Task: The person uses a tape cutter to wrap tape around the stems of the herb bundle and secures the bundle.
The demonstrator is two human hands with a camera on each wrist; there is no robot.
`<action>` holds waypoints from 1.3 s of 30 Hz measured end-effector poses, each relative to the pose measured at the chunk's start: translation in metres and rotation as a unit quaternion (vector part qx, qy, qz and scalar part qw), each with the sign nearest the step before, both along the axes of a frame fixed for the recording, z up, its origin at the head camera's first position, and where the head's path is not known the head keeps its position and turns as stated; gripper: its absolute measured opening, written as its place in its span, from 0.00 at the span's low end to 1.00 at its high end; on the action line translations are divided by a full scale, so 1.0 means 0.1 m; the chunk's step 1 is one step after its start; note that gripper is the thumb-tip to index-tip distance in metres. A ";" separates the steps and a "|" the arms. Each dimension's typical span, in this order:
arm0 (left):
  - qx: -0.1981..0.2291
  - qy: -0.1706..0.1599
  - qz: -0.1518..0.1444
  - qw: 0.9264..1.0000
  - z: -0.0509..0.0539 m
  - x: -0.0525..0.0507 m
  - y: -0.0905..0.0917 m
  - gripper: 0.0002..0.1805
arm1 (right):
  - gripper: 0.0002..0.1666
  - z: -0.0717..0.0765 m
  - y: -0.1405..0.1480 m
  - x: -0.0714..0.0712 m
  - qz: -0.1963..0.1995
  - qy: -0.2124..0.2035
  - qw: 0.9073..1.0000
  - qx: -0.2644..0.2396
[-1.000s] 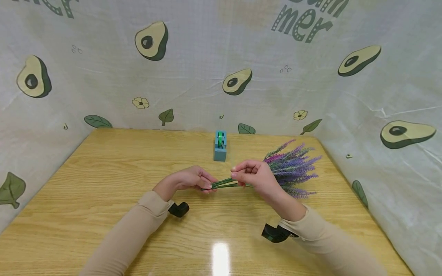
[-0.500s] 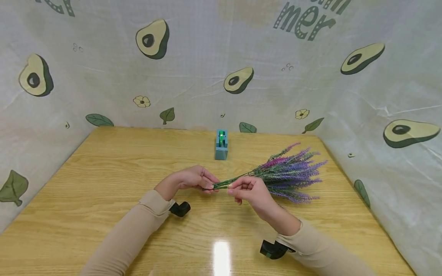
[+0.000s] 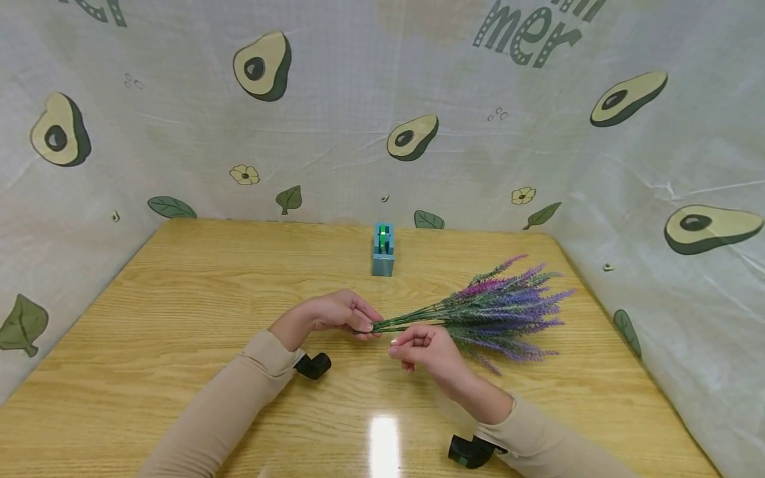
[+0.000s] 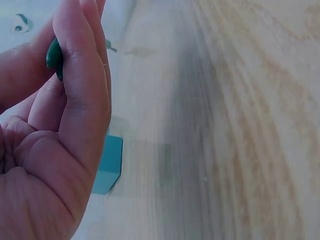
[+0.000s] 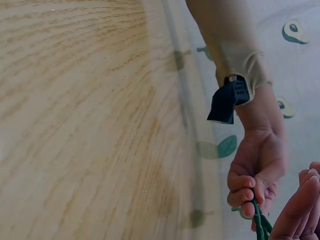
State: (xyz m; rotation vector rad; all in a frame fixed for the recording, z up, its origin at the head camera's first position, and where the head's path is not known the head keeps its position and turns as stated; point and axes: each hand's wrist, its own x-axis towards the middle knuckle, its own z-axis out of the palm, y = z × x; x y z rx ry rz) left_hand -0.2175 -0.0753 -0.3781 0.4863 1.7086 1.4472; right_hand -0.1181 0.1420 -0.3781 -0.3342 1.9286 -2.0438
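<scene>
1. The left hand point(image 3: 340, 313) pinches the green stems point(image 3: 403, 319) of the lavender bunch point(image 3: 508, 309) between thumb and fingers, the cut ends (plain in the left wrist view) poking out.
2. The right hand point(image 3: 427, 348) is just beside those stems, on their near side, fingers curled and thumb tip close to the forefinger; whether anything sits between them, I cannot tell.
3. The flower heads spread rightward beyond both hands' fingers, over the tabletop point(image 3: 227, 265).
4. Farther away than the left fingers stands a blue tape dispenser point(image 3: 383, 265) with green tape point(image 3: 382, 238).
</scene>
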 end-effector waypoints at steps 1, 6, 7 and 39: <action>0.000 -0.002 0.000 1.000 0.00 0.01 0.00 0.15 | 0.06 -0.01 0.00 0.01 -0.002 -0.004 1.000 0.004; -0.002 -0.007 0.000 1.000 -0.02 0.04 0.02 0.15 | 0.05 -0.06 -0.01 0.03 -0.013 -0.025 0.999 0.015; -0.002 -0.006 -0.002 1.000 -0.02 0.04 0.02 0.15 | 0.04 -0.07 -0.01 0.04 -0.015 -0.031 0.999 0.018; 0.020 0.000 -0.016 1.000 0.07 0.09 0.02 0.14 | 0.11 -0.33 -0.09 -0.01 -0.070 -0.090 0.993 0.044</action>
